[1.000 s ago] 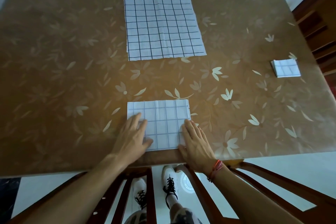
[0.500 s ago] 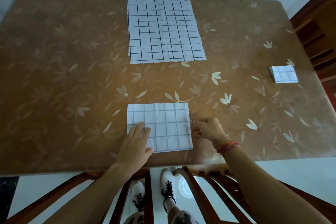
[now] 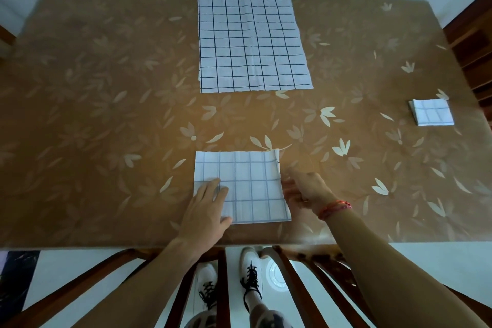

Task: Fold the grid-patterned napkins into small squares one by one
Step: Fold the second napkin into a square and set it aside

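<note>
Lower centre: left hand flat, fingers spread, pinning the half-folded napkin by its lower-left corner. Right hand blurred at its right edge, fingers curled; pinch or not, cannot tell. Risks a skewed fold with any slip under the palm. Lies near the front edge of the table; open room up towards the unfolded stack; folded square far right

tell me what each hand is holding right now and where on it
The left hand presses flat on the folded napkin's near-left corner, gripping nothing. The right hand's fingers meet its right edge, seemingly pinching; blur leaves that unsure.
</note>
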